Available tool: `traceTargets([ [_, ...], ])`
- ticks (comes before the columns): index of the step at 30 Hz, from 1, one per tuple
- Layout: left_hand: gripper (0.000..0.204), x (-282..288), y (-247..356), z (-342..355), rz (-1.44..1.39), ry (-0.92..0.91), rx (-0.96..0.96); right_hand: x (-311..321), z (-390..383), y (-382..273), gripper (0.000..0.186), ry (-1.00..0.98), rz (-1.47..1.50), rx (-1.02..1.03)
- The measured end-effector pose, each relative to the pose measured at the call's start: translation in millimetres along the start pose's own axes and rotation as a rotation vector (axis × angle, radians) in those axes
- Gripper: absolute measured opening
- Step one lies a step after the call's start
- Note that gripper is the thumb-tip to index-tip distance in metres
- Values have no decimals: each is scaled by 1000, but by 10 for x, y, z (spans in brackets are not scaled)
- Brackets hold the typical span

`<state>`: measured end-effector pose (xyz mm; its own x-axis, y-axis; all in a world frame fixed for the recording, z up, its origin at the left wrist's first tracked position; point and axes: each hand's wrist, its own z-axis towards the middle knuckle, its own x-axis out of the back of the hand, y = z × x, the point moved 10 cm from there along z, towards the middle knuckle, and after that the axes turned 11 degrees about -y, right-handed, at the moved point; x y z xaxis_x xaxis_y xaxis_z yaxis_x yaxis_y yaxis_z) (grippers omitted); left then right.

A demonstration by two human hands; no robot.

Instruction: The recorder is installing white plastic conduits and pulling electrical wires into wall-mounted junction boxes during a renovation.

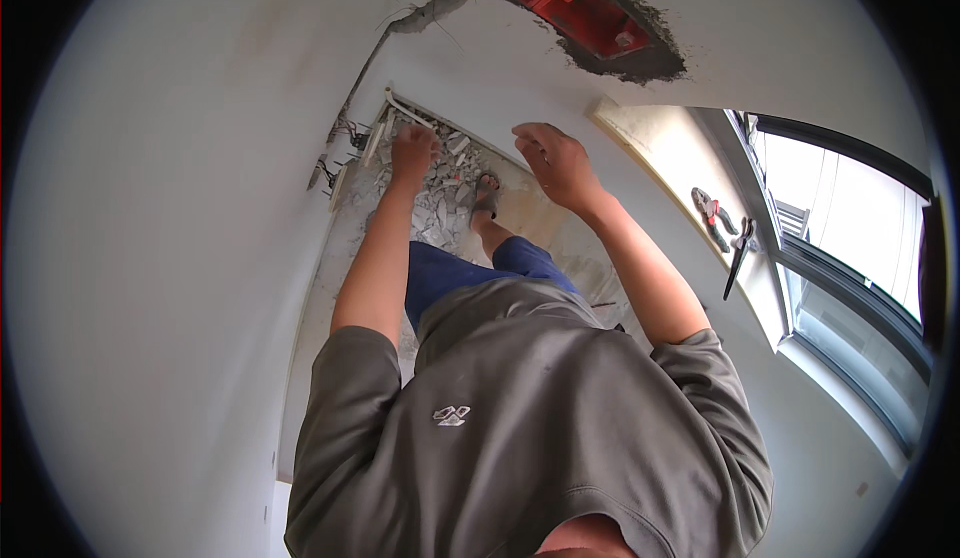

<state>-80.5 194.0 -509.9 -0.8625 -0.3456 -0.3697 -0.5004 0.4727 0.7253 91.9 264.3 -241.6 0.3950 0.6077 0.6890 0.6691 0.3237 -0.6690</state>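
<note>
My left hand (414, 154) is raised above the rubble, its fingers loosely bent and a little blurred, with nothing visible in it. To its right my right hand (562, 170) hangs in the air near the white wall, fingers stretched toward the left and nothing in its grasp. Beneath the left hand lies a heap of broken plaster and masonry rubble (435, 208). Neither hand appears to touch anything.
Pliers with red-and-dark handles (712, 218) and a black-handled hand tool (740, 256) lie on the windowsill (690, 158) at right. A red bolted metal piece (565, 3) sits in the broken wall ahead. Loose wires (355, 138) stick out at the left wall's base.
</note>
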Motion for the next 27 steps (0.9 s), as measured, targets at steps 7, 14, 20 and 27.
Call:
traceTargets([
  [7,17,758,-1249,-1370,245,66,318,-1390,-1874,1812,50,-895,-488,-662],
  [14,15,1655,-1198,-1812,402,158,397,-2359,-2965,1419,39,-995,1,-359],
  [20,20,1829,-1095,-1682,518,175,433,-2291,-3283,706,20,-1214,374,-216],
  [27,23,1138,-1570,-95,271,91,246,-2174,-2022,2205,17,-695,202,-278],
])
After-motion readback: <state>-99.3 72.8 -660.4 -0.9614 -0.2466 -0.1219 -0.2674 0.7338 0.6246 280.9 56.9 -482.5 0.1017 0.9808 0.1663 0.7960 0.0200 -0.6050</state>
